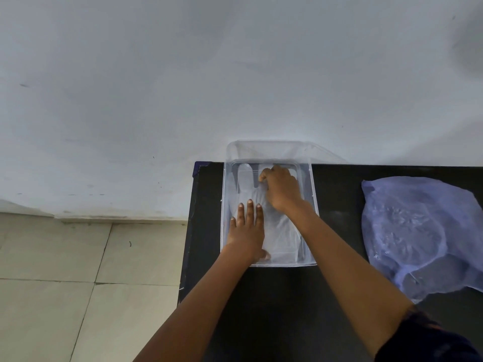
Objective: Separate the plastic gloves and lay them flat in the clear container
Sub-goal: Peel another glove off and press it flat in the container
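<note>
A clear plastic container (313, 194) sits on a black table at its far left corner. Inside it lies a thin translucent plastic glove (245, 181), fingers pointing away from me. My left hand (247, 228) rests flat, fingers spread, on the glove's cuff end at the near left of the container. My right hand (281, 188) is deeper in the container with its fingers curled, pinching the glove near its fingers. Whether more than one glove lies there I cannot tell.
A bluish translucent plastic bag (420, 231) with more plastic inside lies on the black table (337, 194) to the right of the container. The container's clear lid (269, 148) leans against the white wall behind. Tiled floor lies to the left of the table.
</note>
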